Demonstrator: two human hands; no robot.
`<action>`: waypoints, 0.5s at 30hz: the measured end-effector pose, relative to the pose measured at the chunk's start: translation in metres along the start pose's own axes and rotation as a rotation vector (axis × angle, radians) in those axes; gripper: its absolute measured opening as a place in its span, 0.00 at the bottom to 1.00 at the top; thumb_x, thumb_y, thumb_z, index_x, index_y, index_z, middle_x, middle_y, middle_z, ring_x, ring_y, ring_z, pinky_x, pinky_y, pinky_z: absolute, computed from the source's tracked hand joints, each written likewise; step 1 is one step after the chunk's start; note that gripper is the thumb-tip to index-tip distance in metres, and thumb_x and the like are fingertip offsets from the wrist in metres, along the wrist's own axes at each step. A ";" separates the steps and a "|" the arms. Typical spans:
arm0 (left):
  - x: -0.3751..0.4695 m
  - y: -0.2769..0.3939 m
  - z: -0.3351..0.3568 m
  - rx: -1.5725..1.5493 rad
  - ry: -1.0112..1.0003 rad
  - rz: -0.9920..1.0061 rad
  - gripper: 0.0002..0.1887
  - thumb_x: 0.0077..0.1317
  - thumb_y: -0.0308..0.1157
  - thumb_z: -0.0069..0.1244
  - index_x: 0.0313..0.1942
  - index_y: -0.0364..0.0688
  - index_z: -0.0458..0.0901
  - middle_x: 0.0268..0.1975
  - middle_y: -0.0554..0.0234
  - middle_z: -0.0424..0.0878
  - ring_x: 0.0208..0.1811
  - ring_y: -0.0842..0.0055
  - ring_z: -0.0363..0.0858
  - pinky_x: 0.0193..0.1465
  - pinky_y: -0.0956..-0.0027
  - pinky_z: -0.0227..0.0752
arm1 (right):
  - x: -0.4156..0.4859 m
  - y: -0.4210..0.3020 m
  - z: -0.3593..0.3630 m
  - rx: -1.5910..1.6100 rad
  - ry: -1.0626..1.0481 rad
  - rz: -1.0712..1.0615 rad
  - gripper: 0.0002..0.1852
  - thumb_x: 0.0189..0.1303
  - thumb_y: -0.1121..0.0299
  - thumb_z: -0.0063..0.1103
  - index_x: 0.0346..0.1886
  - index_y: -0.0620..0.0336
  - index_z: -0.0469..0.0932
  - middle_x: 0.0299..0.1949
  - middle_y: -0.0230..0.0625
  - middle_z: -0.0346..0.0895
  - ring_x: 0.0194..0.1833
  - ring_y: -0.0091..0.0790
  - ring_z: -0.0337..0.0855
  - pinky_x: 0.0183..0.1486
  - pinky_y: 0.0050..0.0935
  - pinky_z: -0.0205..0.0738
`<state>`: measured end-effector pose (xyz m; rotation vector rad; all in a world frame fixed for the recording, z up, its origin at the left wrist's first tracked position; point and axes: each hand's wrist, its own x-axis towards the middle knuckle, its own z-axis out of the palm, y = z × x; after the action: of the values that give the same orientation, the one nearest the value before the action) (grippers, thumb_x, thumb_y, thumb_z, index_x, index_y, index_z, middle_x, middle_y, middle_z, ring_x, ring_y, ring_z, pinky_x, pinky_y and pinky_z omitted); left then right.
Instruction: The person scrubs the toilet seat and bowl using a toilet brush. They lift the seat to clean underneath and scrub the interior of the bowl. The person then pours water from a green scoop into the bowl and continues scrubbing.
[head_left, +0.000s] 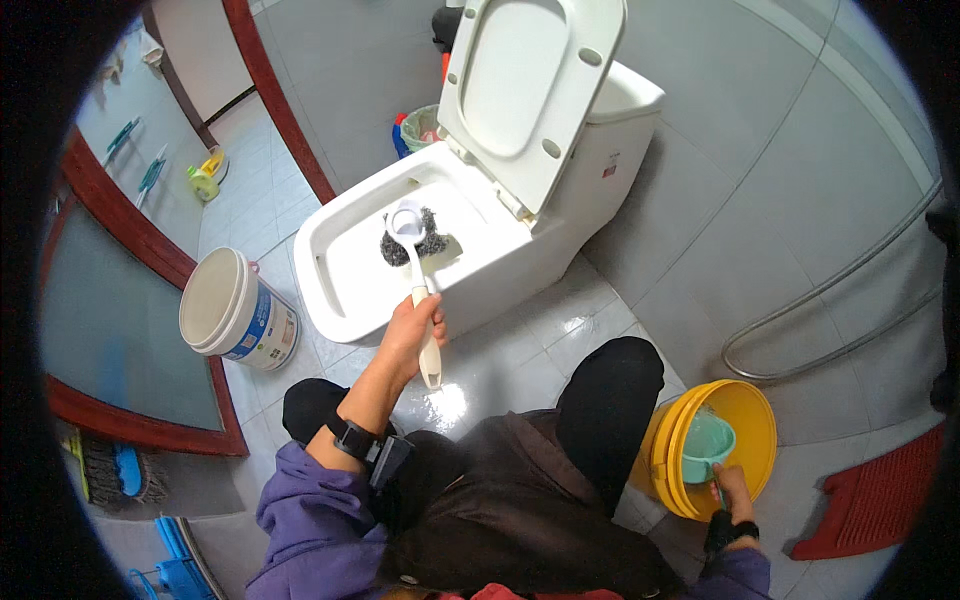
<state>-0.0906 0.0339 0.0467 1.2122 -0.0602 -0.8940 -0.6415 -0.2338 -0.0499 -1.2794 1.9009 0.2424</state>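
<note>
My left hand (411, 334) grips the cream handle of a scrubbing brush (428, 352). The brush's ring-shaped white head and dark grey scouring mesh (397, 250) are over the bowl of a white toilet (330, 300). Behind the bowl, the toilet lid and seat (517, 82) are raised. On the right, my right hand (731, 487) holds the handle of a light green plastic dipper (707, 444). That dipper is inside the mouth of a yellow bucket (761, 420), beside my knee. How much water the bucket holds cannot be seen.
A white bucket (259, 322) with a printed label stands left of the toilet, near a red-framed door (142, 217). Behind the toilet is a lined bin (420, 129). A metal shower hose (832, 277) hangs at right, above a red plastic stool (877, 495). Floor tiles (525, 345) look wet.
</note>
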 end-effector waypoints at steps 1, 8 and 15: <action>-0.001 0.005 0.000 0.006 -0.003 0.020 0.08 0.66 0.32 0.45 0.36 0.44 0.63 0.24 0.68 0.66 0.18 0.81 0.64 0.19 0.75 0.62 | -0.014 0.007 -0.009 0.148 0.041 0.007 0.14 0.64 0.61 0.51 0.31 0.64 0.71 0.18 0.37 0.70 0.15 0.31 0.70 0.14 0.30 0.63; 0.008 0.022 -0.009 -0.025 -0.051 0.060 0.07 0.65 0.32 0.44 0.38 0.41 0.64 0.25 0.67 0.66 0.20 0.81 0.65 0.20 0.74 0.64 | -0.117 0.022 -0.043 0.511 0.194 -0.259 0.09 0.57 0.68 0.54 0.30 0.64 0.68 0.16 0.32 0.66 0.13 0.25 0.65 0.14 0.26 0.61; 0.016 0.019 -0.029 0.034 -0.058 0.106 0.06 0.66 0.31 0.43 0.38 0.42 0.64 0.25 0.67 0.67 0.18 0.81 0.65 0.19 0.76 0.65 | -0.218 -0.069 -0.108 0.026 0.473 -0.746 0.06 0.48 0.75 0.50 0.28 0.68 0.70 0.17 0.33 0.68 0.16 0.26 0.69 0.17 0.25 0.63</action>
<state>-0.0550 0.0482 0.0447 1.2039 -0.1853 -0.8384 -0.6050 -0.1762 0.1937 -2.0500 1.6253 -0.5080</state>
